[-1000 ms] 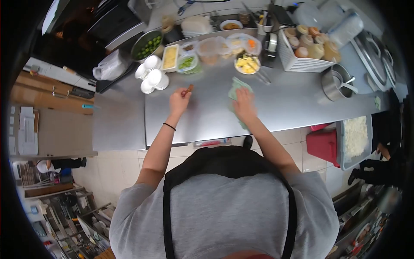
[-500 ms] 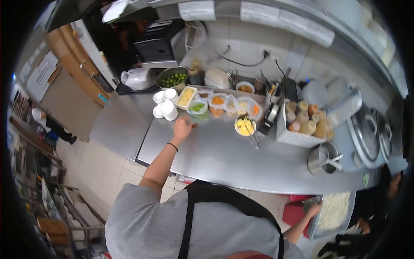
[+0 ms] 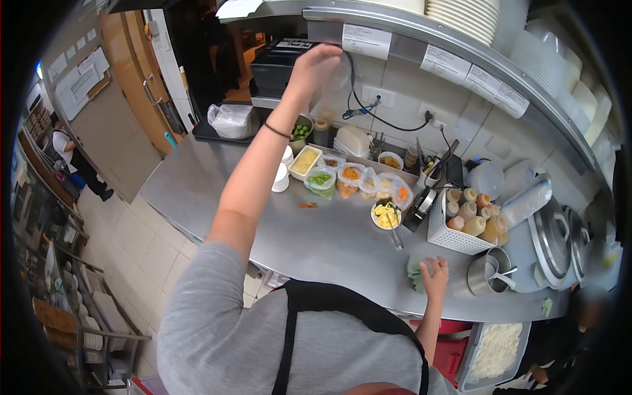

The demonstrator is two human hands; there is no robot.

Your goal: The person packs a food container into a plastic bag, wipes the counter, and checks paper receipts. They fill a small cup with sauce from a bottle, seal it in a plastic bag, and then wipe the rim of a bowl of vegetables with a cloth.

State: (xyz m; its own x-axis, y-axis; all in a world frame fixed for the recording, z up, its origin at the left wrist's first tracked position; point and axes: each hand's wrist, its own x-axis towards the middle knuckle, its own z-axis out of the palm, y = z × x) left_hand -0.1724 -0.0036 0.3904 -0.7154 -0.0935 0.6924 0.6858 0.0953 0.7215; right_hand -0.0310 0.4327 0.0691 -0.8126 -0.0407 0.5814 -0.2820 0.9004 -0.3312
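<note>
My left hand (image 3: 317, 64) is raised high to the steel shelf edge (image 3: 421, 33), its fingers curled on a clear plastic bag (image 3: 337, 85) that hangs below it. My right hand (image 3: 435, 274) rests low on the steel counter (image 3: 329, 247), pressed onto a crumpled green cloth (image 3: 415, 273) just left of a steel pot with a ladle (image 3: 490, 273). A small brown scrap (image 3: 307, 205) lies alone on the counter under my left arm.
Tubs and bags of toppings (image 3: 352, 174), a bowl of yellow food with tongs (image 3: 386, 216), white cups (image 3: 284, 172), limes (image 3: 300, 131) and a white basket of sauce bottles (image 3: 461, 227) line the back. Rice cooker (image 3: 559, 240) right. Rice tray (image 3: 494, 349) and a person (image 3: 582, 316) below.
My left hand let the brown scrap lie on the counter and rose to the shelf. My right hand came back onto the counter with the green cloth, further right. My head tilted up.
</note>
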